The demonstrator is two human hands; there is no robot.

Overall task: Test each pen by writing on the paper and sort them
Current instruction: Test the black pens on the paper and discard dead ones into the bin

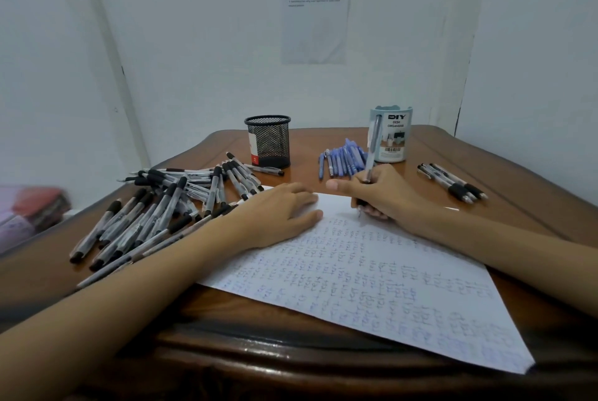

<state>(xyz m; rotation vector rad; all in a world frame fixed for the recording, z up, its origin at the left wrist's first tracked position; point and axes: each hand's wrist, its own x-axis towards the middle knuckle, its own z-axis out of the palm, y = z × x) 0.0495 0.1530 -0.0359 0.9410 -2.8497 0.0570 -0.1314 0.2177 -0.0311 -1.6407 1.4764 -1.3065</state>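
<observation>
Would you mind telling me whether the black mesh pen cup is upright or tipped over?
Upright: the mesh cup stands on its base on the table, its round rim on top.

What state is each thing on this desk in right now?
Paper: flat, mostly covered in scribbles.
Left hand: open, pressing on the paper.
Pen: tilted, tip down at the paper.
Right hand: gripping the pen.
Black pens: loose heap, lying flat.
Blue pens: small heap, lying flat.
Pens at far right: lying side by side.
Mesh cup: upright.
Desk organizer: upright.
</observation>
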